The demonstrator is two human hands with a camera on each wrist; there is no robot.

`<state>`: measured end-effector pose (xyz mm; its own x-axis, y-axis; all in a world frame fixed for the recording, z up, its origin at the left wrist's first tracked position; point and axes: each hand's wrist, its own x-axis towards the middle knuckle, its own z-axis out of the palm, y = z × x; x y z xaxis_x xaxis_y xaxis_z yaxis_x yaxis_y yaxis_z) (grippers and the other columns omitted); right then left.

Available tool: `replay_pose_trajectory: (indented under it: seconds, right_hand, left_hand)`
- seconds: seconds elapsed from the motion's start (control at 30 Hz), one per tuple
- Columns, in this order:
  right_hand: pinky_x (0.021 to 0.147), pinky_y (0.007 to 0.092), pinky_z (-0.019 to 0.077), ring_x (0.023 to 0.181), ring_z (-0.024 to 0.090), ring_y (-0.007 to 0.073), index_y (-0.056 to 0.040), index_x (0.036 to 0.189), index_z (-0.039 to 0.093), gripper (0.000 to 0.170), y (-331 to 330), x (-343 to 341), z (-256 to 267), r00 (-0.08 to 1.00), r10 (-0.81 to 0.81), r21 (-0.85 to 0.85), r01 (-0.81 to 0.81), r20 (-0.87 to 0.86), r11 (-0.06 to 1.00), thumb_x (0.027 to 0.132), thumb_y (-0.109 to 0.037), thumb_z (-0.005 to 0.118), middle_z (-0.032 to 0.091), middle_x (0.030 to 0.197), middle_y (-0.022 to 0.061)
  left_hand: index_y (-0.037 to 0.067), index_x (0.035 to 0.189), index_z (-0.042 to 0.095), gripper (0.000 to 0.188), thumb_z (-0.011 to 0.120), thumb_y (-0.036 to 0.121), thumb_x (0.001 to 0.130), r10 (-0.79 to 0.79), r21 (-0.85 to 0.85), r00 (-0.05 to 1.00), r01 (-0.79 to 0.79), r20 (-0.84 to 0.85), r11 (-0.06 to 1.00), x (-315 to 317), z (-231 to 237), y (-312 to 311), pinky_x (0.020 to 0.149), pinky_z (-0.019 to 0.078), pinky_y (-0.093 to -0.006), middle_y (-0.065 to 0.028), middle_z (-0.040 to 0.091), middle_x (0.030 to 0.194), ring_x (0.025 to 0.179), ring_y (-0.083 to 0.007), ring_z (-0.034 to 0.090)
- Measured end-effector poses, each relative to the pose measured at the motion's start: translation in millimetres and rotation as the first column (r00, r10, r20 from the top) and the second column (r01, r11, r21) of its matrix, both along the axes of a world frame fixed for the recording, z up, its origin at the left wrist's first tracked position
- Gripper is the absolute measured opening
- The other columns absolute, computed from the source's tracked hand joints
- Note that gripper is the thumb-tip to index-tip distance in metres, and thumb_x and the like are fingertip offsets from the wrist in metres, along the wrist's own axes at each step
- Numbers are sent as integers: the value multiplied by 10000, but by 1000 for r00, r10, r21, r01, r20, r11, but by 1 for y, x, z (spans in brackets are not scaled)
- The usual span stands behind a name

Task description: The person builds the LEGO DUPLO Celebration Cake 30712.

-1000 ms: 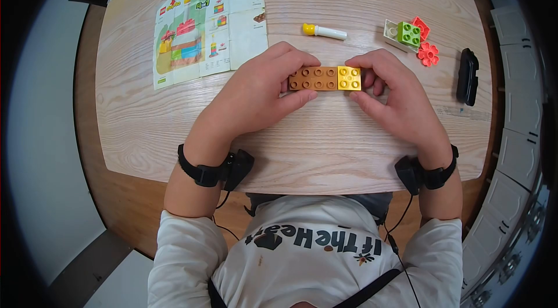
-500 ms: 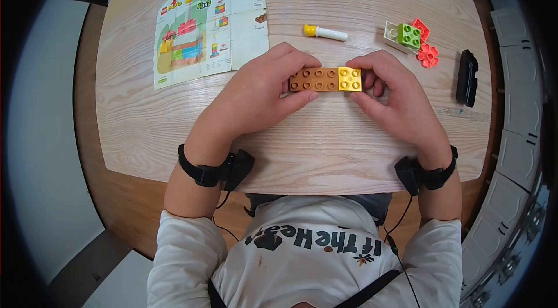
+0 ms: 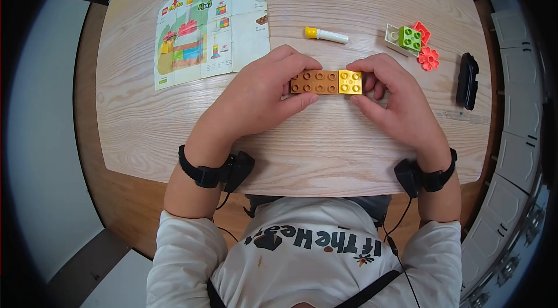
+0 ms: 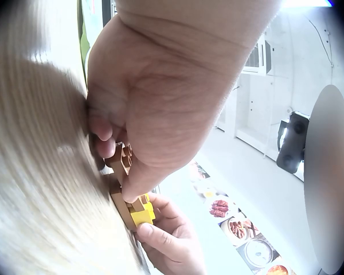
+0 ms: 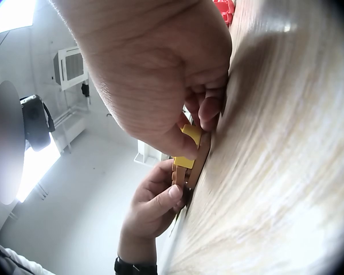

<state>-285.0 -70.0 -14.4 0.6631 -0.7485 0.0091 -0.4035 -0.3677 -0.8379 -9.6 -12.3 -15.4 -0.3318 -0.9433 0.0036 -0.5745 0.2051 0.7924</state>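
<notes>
Head view: at the counter [image 3: 145, 127], a person's left hand [image 3: 264, 90] pinches a brown brick [image 3: 318, 82], end to end with a yellow brick [image 3: 350, 82] grasped by the right hand [image 3: 395, 95]. Left wrist: fingers [image 4: 106, 149] clasp the brown brick. Right wrist: fingers hold the yellow brick above a brown layer [image 5: 199, 169].

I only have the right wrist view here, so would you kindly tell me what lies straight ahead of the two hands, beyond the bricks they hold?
Observer: The head view shows a white stick with a yellow top lying on its side there.
Operator: Thank you; what lies beyond the left hand, toward the person's left?
Observer: An unfolded printed sheet.
Operator: My view does not show the studs clearly, so how many are there on top of the yellow brick?
Observer: Four, in two rows of two, as seen from above.
</notes>
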Motion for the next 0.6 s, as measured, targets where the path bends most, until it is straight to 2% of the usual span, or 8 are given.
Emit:
replay_pose_trajectory:
  seconds: [0.6]
  right_hand:
    - [757,286,508,865,577,159,-52,1291,681,396,0,0,0,1000,-1,7,1,7,1000,910,-4,779,604,1054,48]
  left_hand:
    - [85,1309,710,401,847,101,932,-1,4,1000,1,-9,1000,-1,2,0,720,509,-269,-29,598,1020,797,-135,540]
